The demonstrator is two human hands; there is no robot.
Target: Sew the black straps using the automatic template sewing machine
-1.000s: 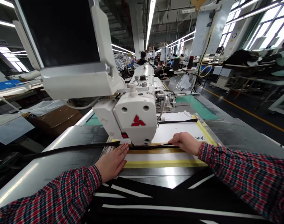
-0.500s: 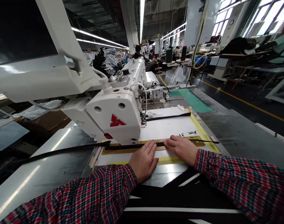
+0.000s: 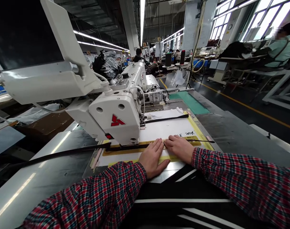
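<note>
A white sewing machine (image 3: pixel 116 119) stands over a white template bordered in yellow tape (image 3: pixel 173 130). A long black strip (image 3: pixel 70 151) runs from the left under the machine head and along a brown slot in the template. My left hand (image 3: pixel 153 157) lies flat with fingers stretched out on the template, fingertips at the strip. Just to its right, my right hand (image 3: pixel 180 148) rests palm down on the same strip with fingers bent, touching the left hand. A second black strip (image 3: pixel 168 118) lies farther back on the template.
A large white monitor housing (image 3: pixel 40 63) hangs at upper left. Black fabric with white stripes (image 3: pixel 183 203) lies at the near table edge. The metal tabletop (image 3: pixel 51 171) extends left and right. Other workers sit at stations behind and at far right.
My left hand slid right along the strip from the machine's left side until it met my right hand. The view shifted left and closer to the machine.
</note>
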